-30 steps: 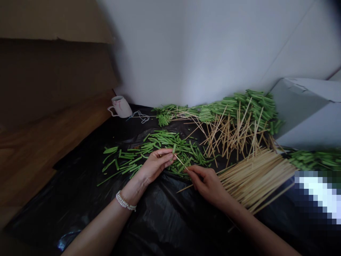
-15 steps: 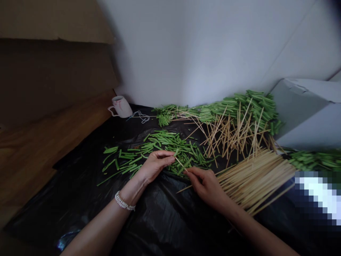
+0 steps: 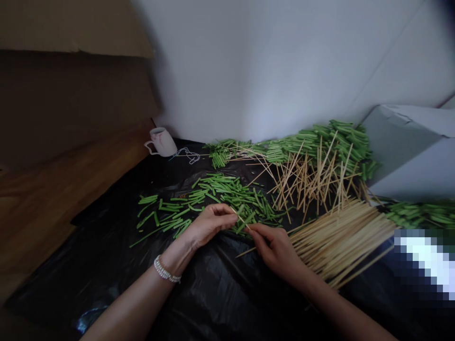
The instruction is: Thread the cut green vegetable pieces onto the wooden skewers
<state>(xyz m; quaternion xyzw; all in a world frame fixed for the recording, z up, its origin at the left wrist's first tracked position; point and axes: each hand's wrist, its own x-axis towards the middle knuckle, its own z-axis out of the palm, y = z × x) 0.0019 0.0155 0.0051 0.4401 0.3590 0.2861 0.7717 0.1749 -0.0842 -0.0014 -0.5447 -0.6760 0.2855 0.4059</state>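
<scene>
My left hand (image 3: pixel 216 221), with a beaded bracelet on its wrist, is closed in a pinch at the far end of a thin wooden skewer (image 3: pixel 243 221). A short cut green stalk piece shows at its fingertips, mostly hidden by them. Thumb and fingers of my right hand (image 3: pixel 272 244) grip the same skewer lower down, close to the left fingertips. Just beyond both hands lies a loose pile of cut green stalk pieces (image 3: pixel 220 187). A bundle of bare wooden skewers (image 3: pixel 348 239) lies beside my right forearm.
Behind, filled skewers with rows of green pieces (image 3: pixel 316 142) are heaped against the white wall (image 3: pixel 249 71), their sticks pointing forward. A white mug (image 3: pixel 163 143) and tangled string (image 3: pixel 190 155) sit back left. Black plastic sheeting (image 3: pixel 213 293) covers the surface. A pale box (image 3: pixel 408 142) stands right.
My left hand has shifted slightly along the skewer, and the green piece at its fingertips shows less. My right hand has hardly moved.
</scene>
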